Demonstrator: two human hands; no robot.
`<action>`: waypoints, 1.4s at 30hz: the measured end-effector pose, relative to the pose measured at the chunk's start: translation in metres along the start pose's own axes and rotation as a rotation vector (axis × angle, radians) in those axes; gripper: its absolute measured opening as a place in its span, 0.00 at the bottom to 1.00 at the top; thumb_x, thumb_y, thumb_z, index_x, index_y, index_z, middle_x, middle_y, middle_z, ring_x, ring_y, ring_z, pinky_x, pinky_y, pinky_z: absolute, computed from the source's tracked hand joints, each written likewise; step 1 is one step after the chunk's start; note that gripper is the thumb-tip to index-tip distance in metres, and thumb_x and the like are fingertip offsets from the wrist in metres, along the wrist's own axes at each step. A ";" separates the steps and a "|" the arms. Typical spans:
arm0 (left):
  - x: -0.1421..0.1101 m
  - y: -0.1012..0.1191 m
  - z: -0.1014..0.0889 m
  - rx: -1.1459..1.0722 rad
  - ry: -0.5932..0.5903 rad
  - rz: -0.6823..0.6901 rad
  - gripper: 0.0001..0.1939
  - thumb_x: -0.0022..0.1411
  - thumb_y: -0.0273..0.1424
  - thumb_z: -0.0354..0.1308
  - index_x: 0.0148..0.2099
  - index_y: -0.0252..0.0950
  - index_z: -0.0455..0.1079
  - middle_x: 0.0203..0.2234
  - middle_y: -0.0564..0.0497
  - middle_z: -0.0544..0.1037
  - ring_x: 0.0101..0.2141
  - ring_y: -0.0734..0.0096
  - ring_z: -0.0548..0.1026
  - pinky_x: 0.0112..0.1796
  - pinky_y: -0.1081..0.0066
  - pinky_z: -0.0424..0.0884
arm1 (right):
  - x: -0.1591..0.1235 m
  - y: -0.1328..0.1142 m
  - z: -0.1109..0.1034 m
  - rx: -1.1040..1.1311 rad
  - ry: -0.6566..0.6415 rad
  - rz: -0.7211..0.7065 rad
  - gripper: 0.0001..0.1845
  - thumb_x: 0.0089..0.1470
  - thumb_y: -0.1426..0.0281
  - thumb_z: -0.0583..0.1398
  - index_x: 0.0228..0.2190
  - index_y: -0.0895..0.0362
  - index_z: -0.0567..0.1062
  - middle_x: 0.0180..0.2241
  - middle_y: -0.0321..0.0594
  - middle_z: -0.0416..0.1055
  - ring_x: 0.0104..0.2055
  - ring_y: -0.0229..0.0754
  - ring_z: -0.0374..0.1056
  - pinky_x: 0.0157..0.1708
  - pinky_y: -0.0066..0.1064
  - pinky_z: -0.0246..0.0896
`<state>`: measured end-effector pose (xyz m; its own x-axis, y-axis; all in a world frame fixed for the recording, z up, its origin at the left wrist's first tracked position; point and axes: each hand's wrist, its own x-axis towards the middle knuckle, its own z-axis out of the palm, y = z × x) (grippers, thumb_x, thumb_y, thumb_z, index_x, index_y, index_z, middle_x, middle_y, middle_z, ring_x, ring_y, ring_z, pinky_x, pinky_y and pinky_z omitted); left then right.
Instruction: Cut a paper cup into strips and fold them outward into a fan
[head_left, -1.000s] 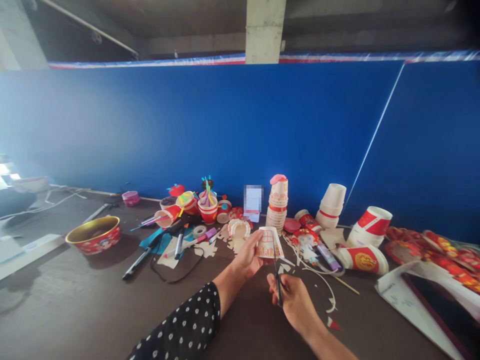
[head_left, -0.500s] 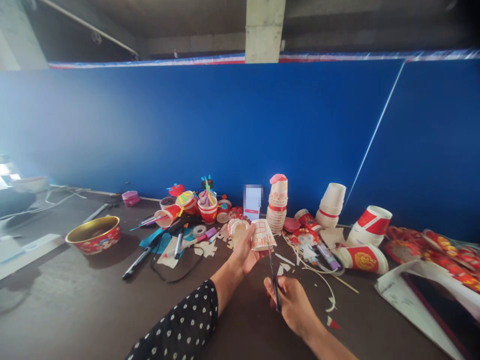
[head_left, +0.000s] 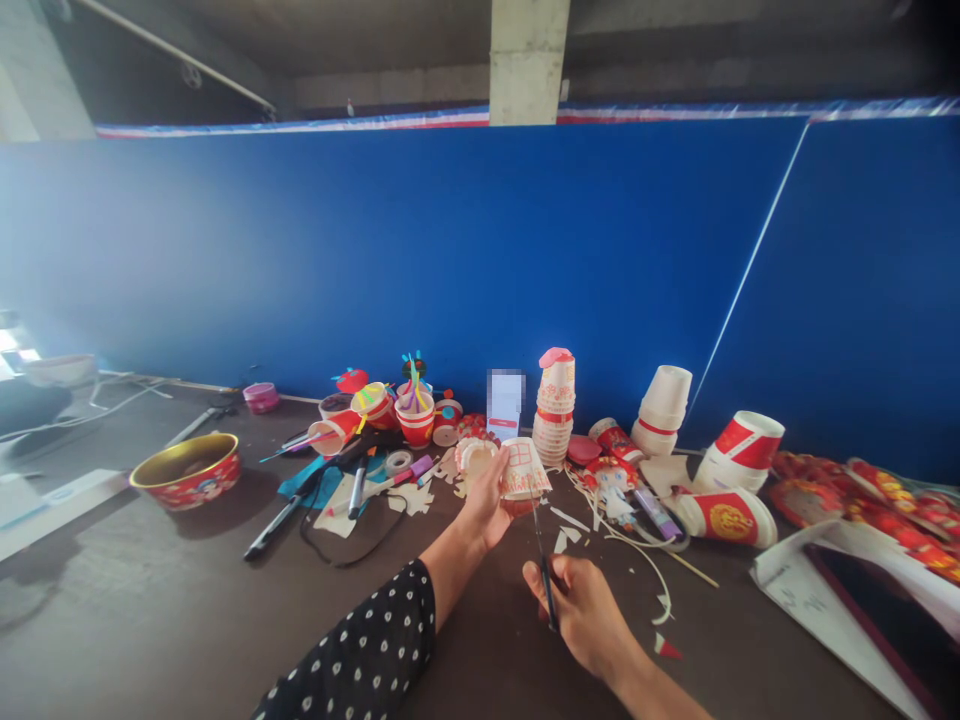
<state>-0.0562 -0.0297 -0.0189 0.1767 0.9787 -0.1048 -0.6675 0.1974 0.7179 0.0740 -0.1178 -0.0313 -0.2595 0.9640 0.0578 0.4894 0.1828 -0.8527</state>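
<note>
My left hand (head_left: 486,508) is closed round a white paper cup (head_left: 525,470) with red line drawings, a window shape among them. In my right hand (head_left: 581,600) is a pair of scissors (head_left: 541,555) with dark handles. Its blades point up and reach the cup's lower edge. Whether the blades touch the paper I cannot tell. Beyond my left fingers lies a cream ring with a scalloped edge (head_left: 478,462). Small white paper scraps (head_left: 568,537) lie on the table just past the scissors.
A phone (head_left: 506,405) and a stack of paper cups (head_left: 555,410) stand ahead. More cups (head_left: 664,410) are at the right, by a tablet (head_left: 885,610). At the left are markers (head_left: 358,490), decorated cups (head_left: 415,415) and a red bowl (head_left: 187,470). A blue partition (head_left: 420,250) rises behind.
My right hand and the scissors have shifted slightly left and down. The cup in my left hand has tilted a little, and its lower edge sits slightly higher.
</note>
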 end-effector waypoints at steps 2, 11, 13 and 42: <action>0.000 -0.001 0.000 0.010 -0.002 0.031 0.20 0.56 0.40 0.56 0.46 0.32 0.66 0.30 0.46 0.75 0.25 0.68 0.74 0.23 0.71 0.69 | 0.000 0.001 0.000 -0.020 0.012 -0.006 0.27 0.49 0.48 0.51 0.14 0.56 0.60 0.14 0.32 0.58 0.17 0.32 0.52 0.17 0.25 0.43; 0.002 -0.005 0.000 0.032 -0.014 0.079 0.17 0.55 0.38 0.58 0.43 0.33 0.66 0.30 0.47 0.74 0.26 0.68 0.74 0.26 0.70 0.70 | 0.000 0.004 0.001 -0.046 0.060 -0.002 0.27 0.49 0.48 0.51 0.14 0.56 0.61 0.13 0.32 0.56 0.16 0.32 0.52 0.17 0.25 0.43; 0.002 -0.005 0.000 0.045 -0.017 0.076 0.16 0.55 0.38 0.58 0.43 0.33 0.67 0.29 0.48 0.74 0.26 0.69 0.74 0.25 0.70 0.70 | 0.001 0.004 0.001 -0.047 0.064 0.000 0.27 0.49 0.48 0.51 0.13 0.56 0.60 0.13 0.32 0.55 0.16 0.32 0.51 0.17 0.25 0.43; 0.000 -0.006 0.003 0.088 0.007 0.044 0.15 0.55 0.37 0.57 0.44 0.35 0.67 0.29 0.48 0.74 0.24 0.72 0.72 0.23 0.73 0.69 | 0.003 0.007 0.000 -0.012 0.058 0.024 0.28 0.50 0.47 0.49 0.14 0.56 0.60 0.14 0.31 0.53 0.17 0.32 0.50 0.18 0.25 0.42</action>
<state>-0.0496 -0.0306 -0.0209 0.1435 0.9867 -0.0763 -0.6086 0.1488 0.7794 0.0759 -0.1134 -0.0369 -0.1991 0.9777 0.0675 0.5050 0.1614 -0.8479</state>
